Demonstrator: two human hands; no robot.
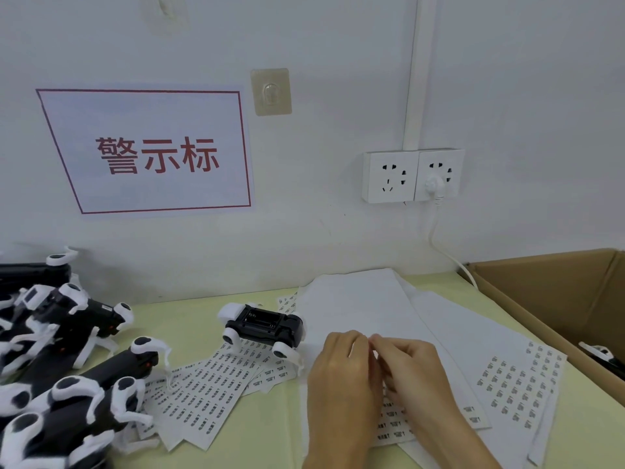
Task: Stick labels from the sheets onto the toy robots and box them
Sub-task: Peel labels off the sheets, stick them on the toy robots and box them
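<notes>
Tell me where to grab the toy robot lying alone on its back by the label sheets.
Grip the toy robot across its black body, coming from above with fingers on the long front and back sides. The flat battery-bay belly faces up, and the thin white legs stick out at the corners, so they probably make poor handles.

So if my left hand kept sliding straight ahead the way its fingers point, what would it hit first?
Probably nothing close: the left hand points up the blank white sheet toward the wall. The upturned toy robot sits just left of that line, though depth is unclear.
</notes>
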